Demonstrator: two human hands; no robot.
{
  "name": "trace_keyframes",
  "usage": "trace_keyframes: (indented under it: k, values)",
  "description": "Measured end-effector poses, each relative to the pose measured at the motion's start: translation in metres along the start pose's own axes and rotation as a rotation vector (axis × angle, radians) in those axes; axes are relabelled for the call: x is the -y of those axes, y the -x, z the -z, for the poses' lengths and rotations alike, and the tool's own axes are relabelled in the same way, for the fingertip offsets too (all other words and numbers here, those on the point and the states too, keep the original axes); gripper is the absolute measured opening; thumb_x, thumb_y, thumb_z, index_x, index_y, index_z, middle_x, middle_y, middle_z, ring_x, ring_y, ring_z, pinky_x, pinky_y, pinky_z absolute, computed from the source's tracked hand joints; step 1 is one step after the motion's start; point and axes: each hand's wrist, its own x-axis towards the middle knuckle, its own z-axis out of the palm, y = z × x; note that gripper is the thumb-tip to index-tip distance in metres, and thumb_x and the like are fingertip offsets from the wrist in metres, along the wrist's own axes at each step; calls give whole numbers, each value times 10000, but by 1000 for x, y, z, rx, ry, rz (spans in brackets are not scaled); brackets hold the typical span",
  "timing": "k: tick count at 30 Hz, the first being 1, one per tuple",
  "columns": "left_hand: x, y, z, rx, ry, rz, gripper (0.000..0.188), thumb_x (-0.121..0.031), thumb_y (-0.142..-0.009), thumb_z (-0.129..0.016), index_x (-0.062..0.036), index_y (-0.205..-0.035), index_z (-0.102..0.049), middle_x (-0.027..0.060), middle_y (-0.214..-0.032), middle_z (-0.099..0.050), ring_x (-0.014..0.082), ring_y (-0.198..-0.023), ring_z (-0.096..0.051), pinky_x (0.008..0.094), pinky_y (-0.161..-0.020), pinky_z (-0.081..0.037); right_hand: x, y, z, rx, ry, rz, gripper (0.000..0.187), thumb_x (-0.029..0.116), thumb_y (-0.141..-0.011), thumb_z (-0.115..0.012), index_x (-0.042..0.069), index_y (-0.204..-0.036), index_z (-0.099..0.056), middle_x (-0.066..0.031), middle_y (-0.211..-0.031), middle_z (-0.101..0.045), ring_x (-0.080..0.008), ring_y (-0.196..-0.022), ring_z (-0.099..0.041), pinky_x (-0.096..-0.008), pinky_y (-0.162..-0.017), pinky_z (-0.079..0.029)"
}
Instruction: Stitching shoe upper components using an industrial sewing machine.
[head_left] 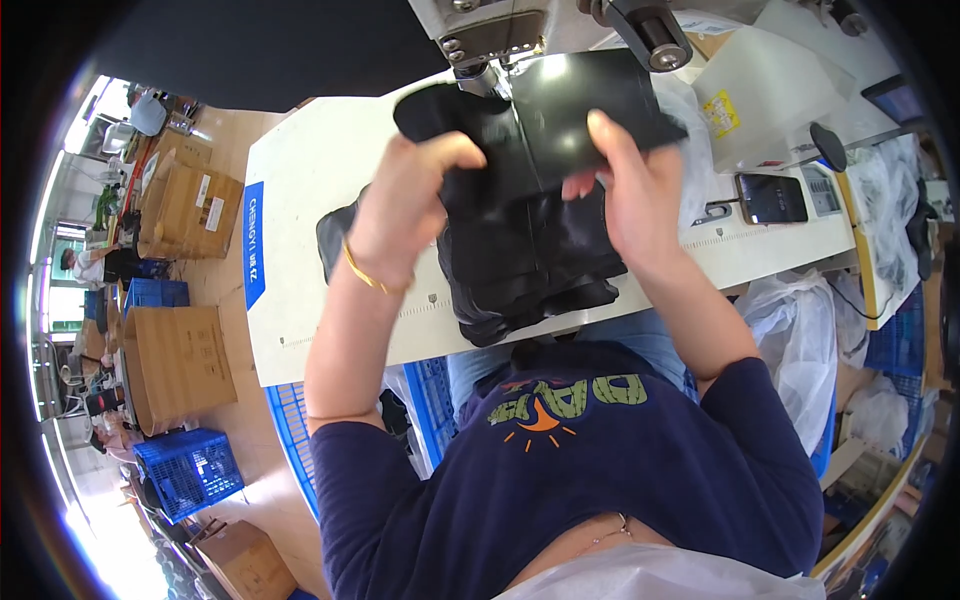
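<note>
A black, smooth, leather-like piece (575, 105) with a seam line down its middle lies under the sewing machine head (495, 40). My left hand (415, 190) grips its left part, the thumb on top and the other fingers curled under. On its right part my right hand (638, 185) pinches the near edge, thumb above and fingertips beneath. A stack of similar black pieces (535, 265) lies on the white sewing table (300, 200), just below the held piece and close to my body. The needle area is partly hidden by the presser foot.
At the table's right are a phone (772, 199), a small metal tool (712, 213) and clear plastic bags (790, 320). Blue crates (190, 470) and cardboard boxes (180, 365) stand on the floor at left. Another person (90, 265) is far off at left.
</note>
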Motion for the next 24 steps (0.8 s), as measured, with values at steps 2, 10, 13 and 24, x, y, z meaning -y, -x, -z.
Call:
trace_keyframes:
  k: [2,10,13,24]
  values:
    - [17,21,-13,-126,32,-129,198,86,-720,-526,16,-870,-635,55,-849,-651,124,-795,-609,249,-702,-490,-12,18,-11,-192,-146,108,132,81,-849,-627,-3,-949,-616,-43,-857,-646,-102,-716,-611,-225,-580,-493]
    - [37,50,-7,-84,327,52,236,101,-786,-558,21,-983,-661,83,-924,-685,160,-885,-649,284,-823,-507,-7,42,0,24,-8,-277,274,29,-830,-655,37,-1096,-588,-49,-1015,-632,-126,-903,-620,-258,-791,-513]
    - [32,54,-14,-74,168,-12,229,103,-776,-609,18,-982,-661,79,-924,-684,153,-837,-654,277,-798,-520,-10,46,-6,31,-39,-159,202,158,-833,-699,49,-987,-627,5,-885,-629,-51,-735,-576,-203,-551,-470]
    - [39,57,-22,-143,-17,-205,237,127,-737,-663,28,-952,-657,85,-881,-681,137,-768,-656,258,-724,-546,-14,56,-7,14,-21,-209,185,132,-846,-678,34,-988,-614,-3,-884,-620,-59,-723,-578,-197,-555,-477]
